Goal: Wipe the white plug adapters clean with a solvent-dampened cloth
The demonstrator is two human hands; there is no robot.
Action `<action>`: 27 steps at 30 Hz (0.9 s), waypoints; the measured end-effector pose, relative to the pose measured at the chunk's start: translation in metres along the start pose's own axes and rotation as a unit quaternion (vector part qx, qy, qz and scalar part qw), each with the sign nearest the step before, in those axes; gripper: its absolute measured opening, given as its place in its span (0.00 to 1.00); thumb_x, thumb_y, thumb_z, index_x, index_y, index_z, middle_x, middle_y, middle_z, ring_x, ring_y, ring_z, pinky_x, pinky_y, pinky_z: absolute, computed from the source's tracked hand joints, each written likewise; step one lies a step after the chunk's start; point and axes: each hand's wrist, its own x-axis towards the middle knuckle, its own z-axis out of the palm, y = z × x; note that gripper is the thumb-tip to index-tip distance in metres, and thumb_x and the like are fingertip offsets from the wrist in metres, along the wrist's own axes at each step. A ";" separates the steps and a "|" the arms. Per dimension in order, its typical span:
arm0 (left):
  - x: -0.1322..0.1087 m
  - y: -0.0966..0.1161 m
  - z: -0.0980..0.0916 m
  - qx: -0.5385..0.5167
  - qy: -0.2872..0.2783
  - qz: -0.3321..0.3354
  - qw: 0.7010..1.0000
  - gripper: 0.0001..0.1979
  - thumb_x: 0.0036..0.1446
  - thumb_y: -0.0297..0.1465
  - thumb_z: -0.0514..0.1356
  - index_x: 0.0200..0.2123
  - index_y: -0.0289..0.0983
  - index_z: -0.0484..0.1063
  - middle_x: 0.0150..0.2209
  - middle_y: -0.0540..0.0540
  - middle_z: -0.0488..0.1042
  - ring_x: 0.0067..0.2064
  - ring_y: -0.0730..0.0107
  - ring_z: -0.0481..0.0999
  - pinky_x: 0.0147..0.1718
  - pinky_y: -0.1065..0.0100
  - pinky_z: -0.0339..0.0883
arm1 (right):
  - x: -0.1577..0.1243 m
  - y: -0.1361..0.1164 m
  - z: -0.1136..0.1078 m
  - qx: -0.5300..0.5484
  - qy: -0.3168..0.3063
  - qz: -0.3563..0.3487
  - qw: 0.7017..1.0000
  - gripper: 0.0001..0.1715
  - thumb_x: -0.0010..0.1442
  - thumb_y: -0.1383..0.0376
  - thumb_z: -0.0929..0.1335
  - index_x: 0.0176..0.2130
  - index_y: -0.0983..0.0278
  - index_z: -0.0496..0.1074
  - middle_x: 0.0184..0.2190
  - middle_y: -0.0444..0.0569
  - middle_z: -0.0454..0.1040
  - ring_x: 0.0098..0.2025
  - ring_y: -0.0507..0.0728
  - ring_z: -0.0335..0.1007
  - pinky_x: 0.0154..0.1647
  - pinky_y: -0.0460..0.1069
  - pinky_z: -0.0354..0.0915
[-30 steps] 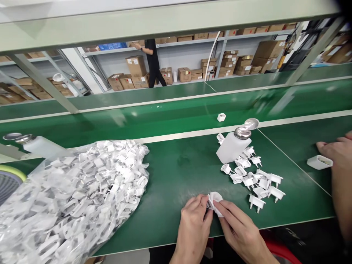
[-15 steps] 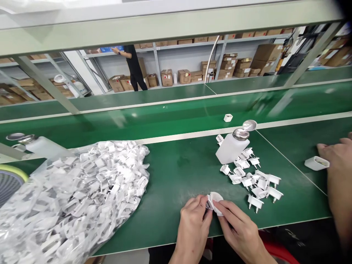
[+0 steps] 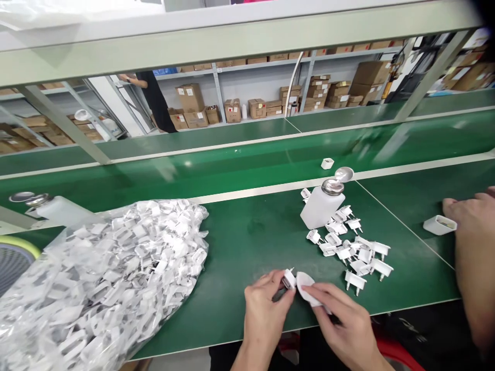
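Observation:
Near the front edge of the green table, my left hand [image 3: 266, 304] pinches a small white plug piece [image 3: 289, 279], its metal pins pointing up. Just to its right, my right hand [image 3: 342, 314] holds a white cloth [image 3: 305, 288] between thumb and fingers; the cloth's edge is beside the piece. Beyond my right hand lies a loose group of white plug pieces [image 3: 355, 280], pins pointing various ways. A white pump bottle [image 3: 322, 207] with its metal lid raised stands behind them.
A large clear bag of white pieces [image 3: 127, 268] covers the left side. Another bottle [image 3: 65, 210] is behind it. A white housing [image 3: 327, 163] lies on the green strip beyond. At right, another person's hand [image 3: 474, 216] is near a white housing [image 3: 440, 225]. A person [image 3: 157, 100] stands by far shelves.
My hands have moved apart slightly, and the plug piece now shows clear of the cloth. The person at the shelves has shifted left. The view has moved a little.

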 end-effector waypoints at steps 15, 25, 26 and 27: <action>-0.016 0.092 -0.042 -0.121 0.186 0.071 0.972 0.26 0.44 0.20 0.75 0.45 0.50 0.85 0.41 0.53 0.87 0.36 0.66 0.86 0.34 0.77 0.82 | 0.003 0.016 -0.015 0.199 0.044 0.290 0.935 0.14 0.57 0.54 0.76 0.41 0.58 0.85 0.40 0.54 0.82 0.37 0.59 0.79 0.32 0.45 0.75; -0.007 0.084 -0.024 -0.461 0.104 -0.287 0.834 0.21 0.34 0.38 0.82 0.34 0.38 0.88 0.33 0.42 0.87 0.35 0.60 0.88 0.36 0.74 0.81 | 0.001 0.001 -0.006 0.230 0.083 0.361 0.900 0.20 0.55 0.53 0.77 0.45 0.60 0.84 0.41 0.53 0.83 0.35 0.58 0.78 0.31 0.45 0.75; -0.006 0.081 -0.022 -0.491 0.088 -0.319 0.806 0.22 0.34 0.38 0.82 0.34 0.36 0.88 0.32 0.41 0.87 0.34 0.62 0.87 0.35 0.75 0.80 | -0.001 -0.003 -0.005 0.247 0.082 0.374 0.890 0.21 0.56 0.53 0.77 0.46 0.60 0.84 0.41 0.53 0.83 0.36 0.59 0.78 0.32 0.46 0.75; -0.006 0.078 -0.021 -0.513 0.077 -0.341 0.784 0.22 0.34 0.38 0.82 0.34 0.35 0.87 0.33 0.40 0.87 0.34 0.63 0.87 0.35 0.75 0.80 | -0.002 -0.008 -0.003 0.266 0.080 0.382 0.882 0.21 0.56 0.54 0.77 0.47 0.60 0.83 0.42 0.53 0.83 0.37 0.60 0.79 0.33 0.47 0.75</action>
